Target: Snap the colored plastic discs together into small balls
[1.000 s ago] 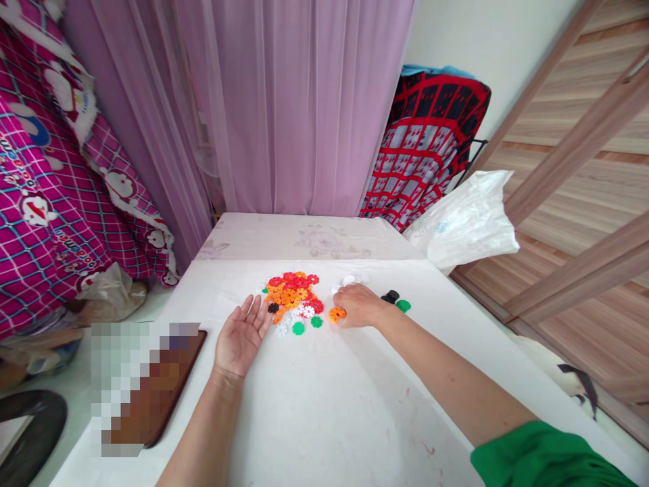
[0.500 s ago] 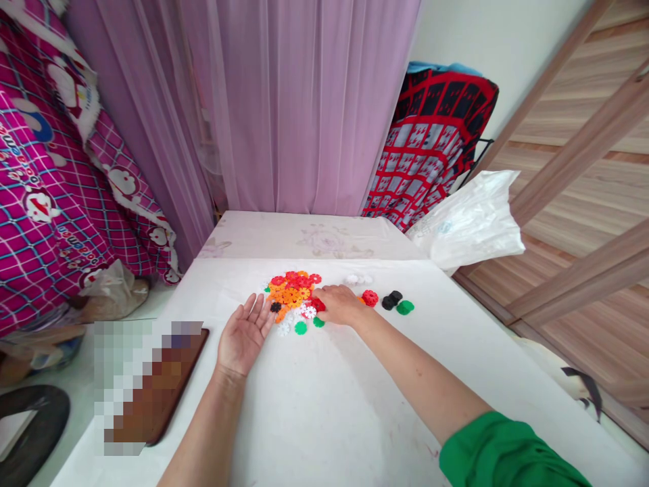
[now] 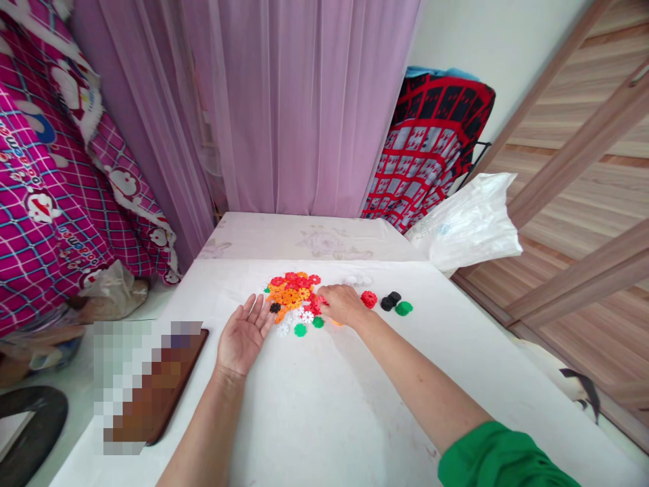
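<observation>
A heap of flower-shaped plastic discs point(image 3: 291, 296), mostly orange and red with some white, green and black ones, lies on the white-covered table point(image 3: 324, 406). Palm up, my left hand point(image 3: 245, 337) rests at the heap's left side, fingers stretched out and holding nothing, near a black disc point(image 3: 274, 308). My right hand point(image 3: 345, 304) is at the heap's right edge, its fingers curled down beside red discs point(image 3: 317, 306). An orange disc point(image 3: 337, 322) peeks out under this hand. The right fingertips are partly hidden, so what they grip is unclear.
Right of my right hand sit small groups of red discs point(image 3: 369, 299), black discs point(image 3: 391, 301), green discs point(image 3: 404, 308) and white discs point(image 3: 357, 279). A brown flat object point(image 3: 175, 399), partly blurred out, lies at the table's left edge. A white plastic bag point(image 3: 469, 220) stands at the right.
My right hand has shifted slightly, uncovering more red discs at the heap's edge. Orange no longer shows beside the separate red group; some now shows under the hand. My left hand stays put.
</observation>
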`<state>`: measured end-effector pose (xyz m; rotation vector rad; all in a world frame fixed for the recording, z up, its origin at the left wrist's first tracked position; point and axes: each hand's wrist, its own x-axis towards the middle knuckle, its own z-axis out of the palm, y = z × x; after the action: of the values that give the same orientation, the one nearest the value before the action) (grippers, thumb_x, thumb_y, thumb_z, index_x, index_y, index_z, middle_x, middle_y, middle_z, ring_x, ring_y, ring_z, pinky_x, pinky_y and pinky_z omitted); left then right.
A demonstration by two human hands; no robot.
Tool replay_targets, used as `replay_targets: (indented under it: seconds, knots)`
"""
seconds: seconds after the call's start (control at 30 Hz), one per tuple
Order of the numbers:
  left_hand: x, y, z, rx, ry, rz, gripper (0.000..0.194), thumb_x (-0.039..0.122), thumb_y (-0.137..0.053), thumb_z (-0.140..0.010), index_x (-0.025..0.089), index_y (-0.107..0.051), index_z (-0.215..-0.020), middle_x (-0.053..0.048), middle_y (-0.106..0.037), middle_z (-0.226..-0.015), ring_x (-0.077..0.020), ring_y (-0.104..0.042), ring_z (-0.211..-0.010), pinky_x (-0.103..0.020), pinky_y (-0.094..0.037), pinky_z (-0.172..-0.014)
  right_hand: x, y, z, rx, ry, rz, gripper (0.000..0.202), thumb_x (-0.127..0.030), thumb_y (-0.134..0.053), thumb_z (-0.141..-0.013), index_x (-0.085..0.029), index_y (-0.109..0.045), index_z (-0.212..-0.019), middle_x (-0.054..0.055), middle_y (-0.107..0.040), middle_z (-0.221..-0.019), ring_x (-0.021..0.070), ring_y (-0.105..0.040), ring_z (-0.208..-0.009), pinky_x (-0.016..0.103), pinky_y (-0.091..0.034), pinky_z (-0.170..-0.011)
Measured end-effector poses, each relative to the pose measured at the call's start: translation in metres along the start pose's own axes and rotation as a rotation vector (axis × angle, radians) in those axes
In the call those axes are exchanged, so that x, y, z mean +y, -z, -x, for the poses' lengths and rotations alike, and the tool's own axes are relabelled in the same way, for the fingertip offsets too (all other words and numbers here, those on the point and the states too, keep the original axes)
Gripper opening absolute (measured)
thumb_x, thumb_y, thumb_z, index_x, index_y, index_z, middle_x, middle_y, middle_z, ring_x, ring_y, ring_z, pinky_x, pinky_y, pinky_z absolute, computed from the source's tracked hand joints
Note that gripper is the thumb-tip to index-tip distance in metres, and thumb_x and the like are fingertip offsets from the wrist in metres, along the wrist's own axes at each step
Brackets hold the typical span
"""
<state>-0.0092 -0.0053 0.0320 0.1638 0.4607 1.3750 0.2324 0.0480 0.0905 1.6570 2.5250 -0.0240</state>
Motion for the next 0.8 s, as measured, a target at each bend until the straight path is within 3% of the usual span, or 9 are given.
replay_targets:
  seconds: [0.13, 0.27, 0.4, 0.5, 0.63, 0.8]
  knots:
    - [0.001, 0.002, -0.001, -0.014, 0.012, 0.004, 0.028, 0.024, -0.048, -0.088, 0.020, -0.066, -0.109, -0.007, -0.069, -0.114, -0.0203, -0.060, -0.114, -0.040, -0.046, -0.100, 0.005, 0.001, 0.000, 0.044, -0.017, -0.138, 0.026, -0.022, -0.043, -0.088, -0.024, -0.066, -0.100, 0.004, -0.068, -0.104, 0.0174, -0.061, -0.096, 0.025, -0.040, -0.078]
    - [0.001, 0.002, -0.001, -0.023, 0.012, 0.017, 0.029, 0.023, -0.047, -0.088, 0.021, -0.066, -0.111, -0.008, -0.069, -0.115, -0.0211, -0.059, -0.115, -0.041, -0.046, -0.100, 0.037, 0.001, 0.003, 0.287, -0.146, -0.482, 0.027, -0.022, -0.044, -0.086, -0.022, -0.068, -0.097, 0.004, -0.068, -0.104, 0.0152, -0.061, -0.095, 0.024, -0.043, -0.084]
    - [0.001, 0.000, 0.000, 0.000, 0.017, 0.018, 0.029, 0.023, -0.046, -0.089, 0.020, -0.066, -0.109, -0.008, -0.069, -0.115, -0.0215, -0.060, -0.114, -0.040, -0.048, -0.097, 0.086, -0.008, 0.023, 0.434, -0.481, -0.912, 0.023, -0.027, -0.049, -0.078, -0.020, -0.066, -0.092, 0.002, -0.069, -0.086, 0.0158, -0.063, -0.078, 0.027, -0.050, -0.072]
    - [0.002, 0.001, -0.001, -0.019, 0.027, 0.022, 0.029, 0.022, -0.045, -0.089, 0.020, -0.066, -0.109, -0.008, -0.069, -0.115, -0.0217, -0.060, -0.114, -0.041, -0.048, -0.097, 0.107, -0.019, 0.042, 0.534, -0.748, -1.198, 0.017, -0.028, -0.056, -0.070, -0.020, -0.061, -0.084, -0.001, -0.064, -0.070, 0.0137, -0.061, -0.063, 0.024, -0.050, -0.059]
    - [0.003, 0.003, -0.002, -0.045, 0.031, 0.031, 0.030, 0.022, -0.045, -0.089, 0.021, -0.066, -0.110, -0.008, -0.069, -0.116, -0.0220, -0.058, -0.117, -0.041, -0.046, -0.100, 0.107, -0.033, 0.053, 0.576, -0.804, -1.307, 0.013, -0.028, -0.058, -0.066, -0.019, -0.057, -0.075, -0.003, -0.059, -0.060, 0.0111, -0.059, -0.056, 0.022, -0.050, -0.054]
    - [0.004, 0.004, -0.002, -0.026, 0.034, 0.021, 0.031, 0.023, -0.044, -0.089, 0.021, -0.068, -0.108, -0.007, -0.069, -0.115, -0.0213, -0.059, -0.116, -0.040, -0.046, -0.100, 0.101, -0.042, 0.047, 0.573, -0.819, -1.327, 0.016, -0.031, -0.060, -0.064, -0.019, -0.060, -0.074, -0.003, -0.059, -0.057, 0.0107, -0.057, -0.053, 0.022, -0.049, -0.052]
